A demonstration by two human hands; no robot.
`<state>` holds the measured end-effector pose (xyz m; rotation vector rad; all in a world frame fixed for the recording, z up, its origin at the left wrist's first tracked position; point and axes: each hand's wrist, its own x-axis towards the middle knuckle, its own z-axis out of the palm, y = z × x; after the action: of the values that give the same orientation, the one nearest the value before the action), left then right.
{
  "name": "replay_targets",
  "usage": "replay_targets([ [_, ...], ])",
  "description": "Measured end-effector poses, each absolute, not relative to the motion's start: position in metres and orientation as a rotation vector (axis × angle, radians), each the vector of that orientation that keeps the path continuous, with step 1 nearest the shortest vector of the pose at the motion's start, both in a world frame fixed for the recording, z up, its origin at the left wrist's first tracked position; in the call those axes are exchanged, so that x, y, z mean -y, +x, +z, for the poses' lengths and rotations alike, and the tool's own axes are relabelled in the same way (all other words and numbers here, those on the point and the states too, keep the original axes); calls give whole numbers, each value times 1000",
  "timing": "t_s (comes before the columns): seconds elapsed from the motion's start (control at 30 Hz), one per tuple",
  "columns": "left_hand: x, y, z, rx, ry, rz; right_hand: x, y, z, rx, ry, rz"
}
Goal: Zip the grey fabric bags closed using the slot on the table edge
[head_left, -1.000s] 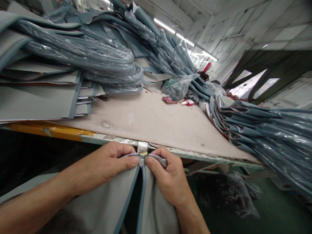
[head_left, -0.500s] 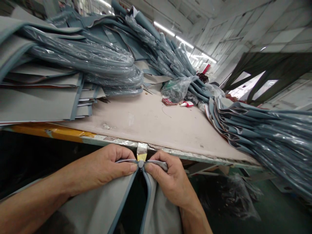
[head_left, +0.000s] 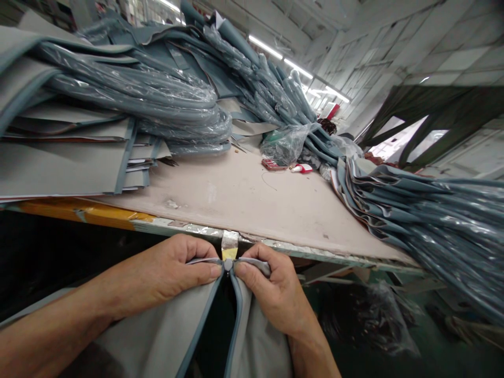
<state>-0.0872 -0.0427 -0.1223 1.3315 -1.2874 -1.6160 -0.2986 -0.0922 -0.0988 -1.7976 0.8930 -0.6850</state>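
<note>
Pale tabletop [head_left: 244,199]; grey fabric [head_left: 169,325], blue-edged, parted in V; left hand [head_left: 175,270], right hand [head_left: 273,289]: each grip pinching it.

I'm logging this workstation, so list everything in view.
Table: one, beige, centre
Wrapped bundles: several, blue, left, right, behind
Layered panels: several, grey, left
Plastic bag: one, clear, table's back
Flat item: one, red, by bag
Small container: one, red-white, by flat item
Tab: one, silver-yellow, table's front edge
Plastic heap: one, clear, lower right
Structure: one, dark, upper right
Lights: several, white, ceiling
Round piece: one, grey, between thumbs
Fabric: count unclear, blue-edged grey, in both hands
Left hand and right hand: two, bare, pinching fabric
</note>
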Motion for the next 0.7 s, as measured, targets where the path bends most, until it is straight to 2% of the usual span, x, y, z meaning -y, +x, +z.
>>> replay_targets([
  [0.7, 43, -90, -121, 1228, 1346, -1607, 90, -296, -99, -910, -1801, -742],
])
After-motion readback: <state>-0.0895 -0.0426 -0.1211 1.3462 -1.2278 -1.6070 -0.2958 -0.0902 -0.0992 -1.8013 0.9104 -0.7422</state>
